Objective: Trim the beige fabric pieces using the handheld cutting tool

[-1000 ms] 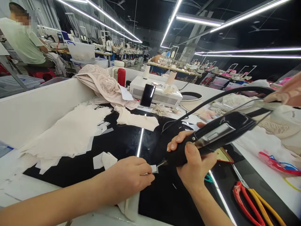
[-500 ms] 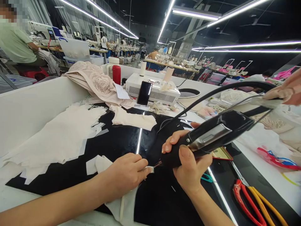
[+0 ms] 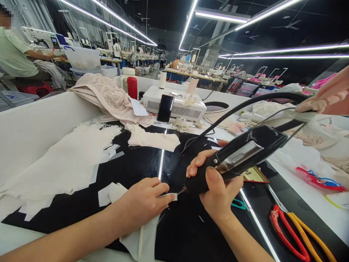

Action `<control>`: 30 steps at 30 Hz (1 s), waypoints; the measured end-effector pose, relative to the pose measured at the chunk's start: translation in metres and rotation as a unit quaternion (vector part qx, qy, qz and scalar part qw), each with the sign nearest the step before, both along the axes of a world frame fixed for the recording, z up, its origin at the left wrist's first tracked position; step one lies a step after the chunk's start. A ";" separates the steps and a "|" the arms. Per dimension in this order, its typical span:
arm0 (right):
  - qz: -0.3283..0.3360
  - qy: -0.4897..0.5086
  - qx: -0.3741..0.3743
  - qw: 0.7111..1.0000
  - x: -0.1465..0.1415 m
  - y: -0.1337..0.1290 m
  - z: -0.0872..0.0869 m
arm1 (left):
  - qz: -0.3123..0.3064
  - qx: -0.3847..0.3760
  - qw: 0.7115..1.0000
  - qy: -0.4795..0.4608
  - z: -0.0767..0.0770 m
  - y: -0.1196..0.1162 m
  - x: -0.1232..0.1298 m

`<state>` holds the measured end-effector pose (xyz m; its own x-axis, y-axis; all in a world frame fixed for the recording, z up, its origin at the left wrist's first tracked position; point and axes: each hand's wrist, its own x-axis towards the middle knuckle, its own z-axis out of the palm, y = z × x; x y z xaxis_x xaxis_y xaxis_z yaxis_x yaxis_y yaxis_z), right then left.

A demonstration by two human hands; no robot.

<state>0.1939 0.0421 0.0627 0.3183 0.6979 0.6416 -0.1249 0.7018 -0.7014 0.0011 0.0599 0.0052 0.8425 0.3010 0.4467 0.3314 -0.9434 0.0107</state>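
Observation:
My right hand (image 3: 218,185) is wrapped round a black corded hand tool (image 3: 240,154) with a silver lever along its side. Its thin metal tip (image 3: 182,190) points left and ends at the edge of a small pale fabric end. My left hand (image 3: 147,200) pinches that end between thumb and fingers, low over the black work surface (image 3: 191,233). From under this hand a light strip of fabric (image 3: 147,236) runs toward me, with a narrow cream band along it. Small white scraps (image 3: 111,193) lie just behind my left wrist.
Cream cut pieces (image 3: 62,163) spread at left; another piece (image 3: 152,138) lies ahead. A phone (image 3: 165,108) leans on a white vented box (image 3: 180,103). Red-and-yellow-handled scissors (image 3: 291,225) lie right. The tool's cable (image 3: 245,105) arches toward what looks like another hand (image 3: 324,94).
The view has shifted slightly. My left index finger looks a little more raised from the fabric. My right hand and the tool keep nearly the same place.

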 end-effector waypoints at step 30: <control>0.013 0.018 -0.020 1.000 -0.003 -0.010 0.002 | 0.001 -0.065 0.998 0.001 0.007 -0.001 -0.004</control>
